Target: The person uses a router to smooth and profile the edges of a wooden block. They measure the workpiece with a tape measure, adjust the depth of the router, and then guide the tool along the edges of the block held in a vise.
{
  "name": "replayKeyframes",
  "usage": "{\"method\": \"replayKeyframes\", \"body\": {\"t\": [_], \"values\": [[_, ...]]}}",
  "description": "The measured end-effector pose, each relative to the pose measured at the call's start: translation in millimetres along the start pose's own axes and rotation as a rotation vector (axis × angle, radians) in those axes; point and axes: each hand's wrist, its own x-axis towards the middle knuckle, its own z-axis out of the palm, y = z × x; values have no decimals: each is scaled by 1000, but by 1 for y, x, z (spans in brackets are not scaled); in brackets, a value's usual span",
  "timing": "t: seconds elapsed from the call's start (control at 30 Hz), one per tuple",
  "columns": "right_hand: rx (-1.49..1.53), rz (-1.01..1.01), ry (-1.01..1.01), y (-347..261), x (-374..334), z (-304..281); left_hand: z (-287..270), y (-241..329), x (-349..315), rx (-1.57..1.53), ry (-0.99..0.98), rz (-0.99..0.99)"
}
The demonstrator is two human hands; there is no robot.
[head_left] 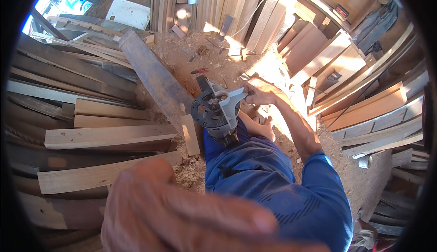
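My right hand (261, 93) is closed around the end of the grey handle of a power tool (217, 115). The tool looks like a router, with a round dark base full of openings, and it sits tilted in front of my blue shirt and shorts. Large and blurred at the bottom, my left hand (150, 206) is raised close to the camera. Its fingers stretch to the right, and nothing shows in them, though their lower part is cut off. A short pale board (190, 134) stands just left of the tool.
A long grey-brown plank (157, 79) slants at the left, beside stacked boards (109, 136). Red-handled pliers (199, 71) lie on the dusty ground. Tall boards (214, 6) lean at the back; more timber (364, 108) fills the right. A thin pale cable (255, 13) hangs there.
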Motion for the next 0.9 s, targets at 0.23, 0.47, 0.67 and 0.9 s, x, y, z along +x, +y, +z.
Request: {"method": "replayKeyframes", "body": {"t": [0.23,0.47,0.67,0.9], "values": [[-51,-12,71,5,-6,6,7,-7,18,-23,-22,74],[-80,-76,154,4,-13,7,-102,-30,-88,1190,501,-649],[-172,-84,-10,-32,-17,4,-139,-108,-193,1103,599,-1570],[-249,-157,-6,-32,-14,7,-172,-122,-232,884,540,-1644]]}}
